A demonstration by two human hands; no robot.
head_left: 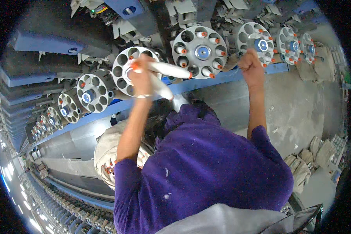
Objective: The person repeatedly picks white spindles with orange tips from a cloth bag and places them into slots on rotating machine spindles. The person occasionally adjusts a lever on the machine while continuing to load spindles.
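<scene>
My left hand (143, 78), somewhat blurred, is closed round at least two white yarn bobbins (171, 70) with orange tube ends. They stick out to its right. This hand is in front of a round grey magazine (121, 59) with a ring of holes, partly hiding it. My right hand (252, 69) is raised with its fingers curled closed, just below another round magazine (243, 28); what the fingers pinch, if anything, cannot be made out. Between my hands stands a magazine (202, 39) with a blue hub, holding several white bobbins and some bare holes.
More round magazines (93, 80) line the machine on both sides, above a blue rail (195, 86). A beige cloth sack (105, 146) of bobbins stands beside my left arm. Cloth sacks (300, 167) lie at the right. A second machine row (74, 206) runs at the lower left.
</scene>
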